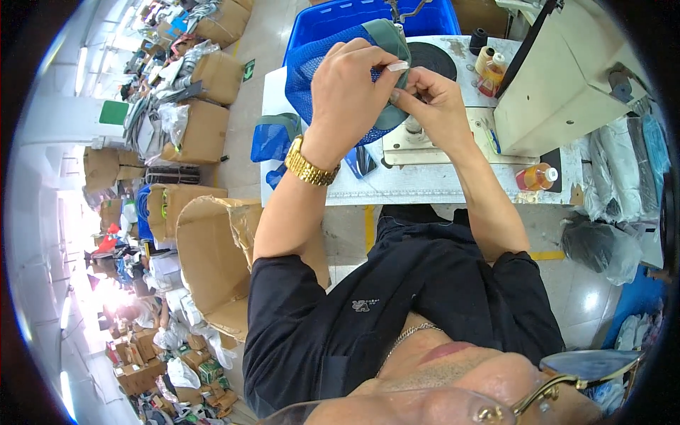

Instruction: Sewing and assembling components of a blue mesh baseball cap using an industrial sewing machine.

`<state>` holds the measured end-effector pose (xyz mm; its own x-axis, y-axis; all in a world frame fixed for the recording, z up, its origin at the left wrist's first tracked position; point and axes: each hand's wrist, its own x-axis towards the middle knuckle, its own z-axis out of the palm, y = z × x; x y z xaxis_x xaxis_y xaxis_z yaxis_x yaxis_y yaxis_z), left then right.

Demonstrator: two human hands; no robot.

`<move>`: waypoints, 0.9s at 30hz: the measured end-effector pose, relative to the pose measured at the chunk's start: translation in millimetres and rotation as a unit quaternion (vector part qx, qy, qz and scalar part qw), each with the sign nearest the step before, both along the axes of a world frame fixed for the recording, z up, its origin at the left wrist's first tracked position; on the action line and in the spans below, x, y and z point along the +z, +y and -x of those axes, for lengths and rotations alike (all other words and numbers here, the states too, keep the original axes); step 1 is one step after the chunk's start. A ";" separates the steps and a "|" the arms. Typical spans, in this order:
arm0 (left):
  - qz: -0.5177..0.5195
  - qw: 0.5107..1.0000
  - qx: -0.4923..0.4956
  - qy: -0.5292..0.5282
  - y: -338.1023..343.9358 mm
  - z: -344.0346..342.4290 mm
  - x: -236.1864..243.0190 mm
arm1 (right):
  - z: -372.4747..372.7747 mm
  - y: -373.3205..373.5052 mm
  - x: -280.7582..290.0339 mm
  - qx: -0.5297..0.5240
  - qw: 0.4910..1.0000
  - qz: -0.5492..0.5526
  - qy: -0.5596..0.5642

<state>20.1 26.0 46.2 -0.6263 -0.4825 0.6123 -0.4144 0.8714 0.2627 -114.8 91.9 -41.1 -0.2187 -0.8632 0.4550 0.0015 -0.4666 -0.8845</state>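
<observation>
My left hand (347,88), below which a gold watch sits on the wrist, is closed at the edge of a blue mesh bag (300,79) with a green fabric band (387,34). A small white label (399,66) sticks out by its thumb and forefinger. Facing it, my right hand (440,106) pinches the same green edge, its fingers curled and partly hidden. Both hands hold the bag above the table, beside a white sewing machine (559,85). Another blue piece with green trim (275,139) lies on the table to the left.
Behind the bag stands a blue plastic bin (304,35). Thread cones (484,58) and a bottle with a red and yellow look (491,76) stand near the machine; another bottle (536,177) is at the front right. An open cardboard box (212,269) sits on my left.
</observation>
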 end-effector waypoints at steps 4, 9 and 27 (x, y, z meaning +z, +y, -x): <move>-0.103 0.994 -0.036 0.021 -2.6 8.4 -9.4 | 1.3 -2.5 -18.4 0.047 0.990 0.017 -0.130; -0.331 0.924 -0.113 0.157 -3.7 -2.7 -17.8 | -0.4 -7.9 -7.4 0.003 0.987 0.000 -0.160; -0.116 0.991 -0.045 0.042 12.3 -29.2 -6.8 | 4.2 -8.8 -22.7 0.115 0.957 -0.017 -0.267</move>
